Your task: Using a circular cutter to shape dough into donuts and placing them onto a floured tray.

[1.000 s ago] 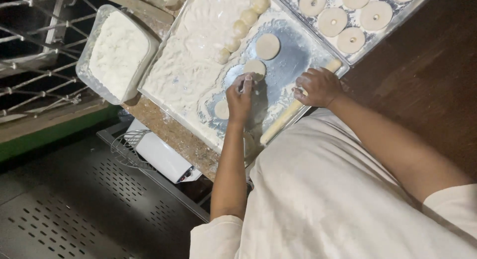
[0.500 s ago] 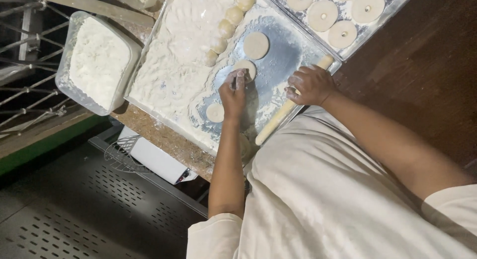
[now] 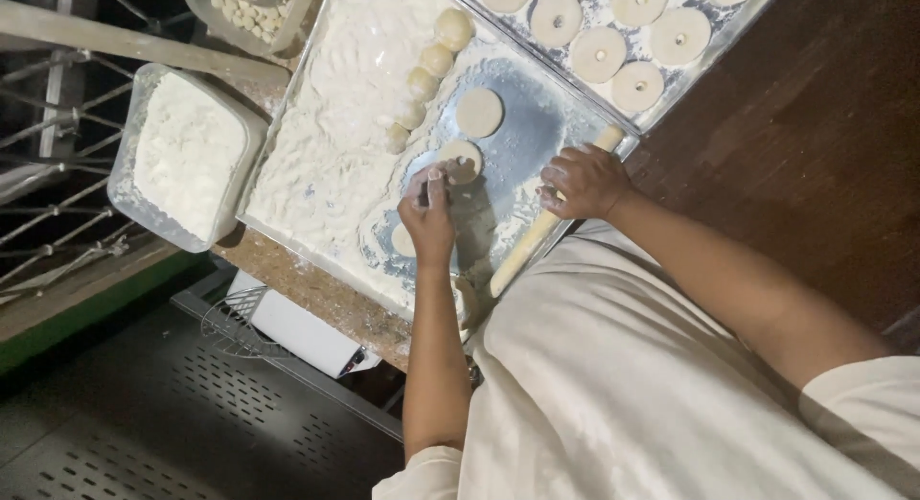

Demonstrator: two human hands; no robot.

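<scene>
Floured metal tray (image 3: 316, 188) lay under your hands. Your left hand (image 3: 428, 215) pinched the edge of a flattened dough disc (image 3: 462, 159), while your right hand (image 3: 585, 181) pressed down on a wooden rolling pin (image 3: 537, 233) at the tray's near rim. A clear plastic tub of flour (image 3: 187, 155) stood just beside the tray's left edge. Dough balls (image 3: 426, 69) lined the flour heap, and a second tray (image 3: 690, 54) of filled rounds (image 3: 599, 54) sat beyond.

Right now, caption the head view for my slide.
Left hand touches a dough disc on the floured tray; right hand rests on the rolling pin.
</scene>
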